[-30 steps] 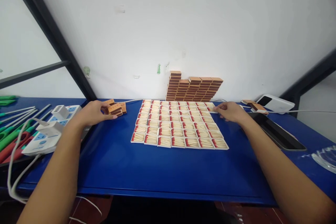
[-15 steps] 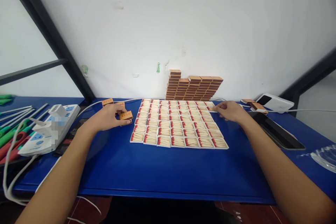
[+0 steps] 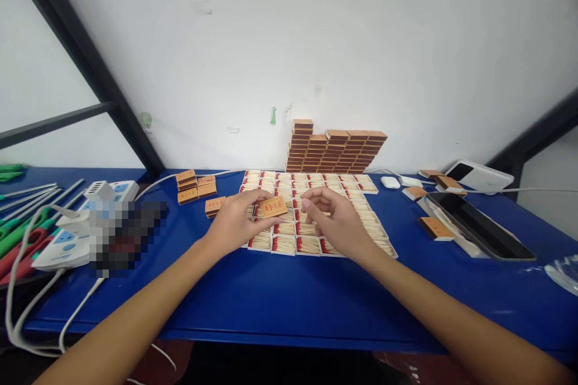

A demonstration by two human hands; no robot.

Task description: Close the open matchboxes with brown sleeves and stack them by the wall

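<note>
Here, left hand [image 3: 235, 216]: my grip pinches a matchbox [image 3: 274, 207] edgewise, apparently keeping its printed face clear.
Right hand [image 3: 338, 219]: loosely curled, empty.
Match trays [image 3: 284, 245]: tightly rowed, likely saving space.

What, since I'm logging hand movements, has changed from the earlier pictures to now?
The left hand moved right, carrying a matchbox over the open match trays. The right hand left the trays' far right corner and moved left and nearer, over them. The stack by the wall stayed as it was.
</note>
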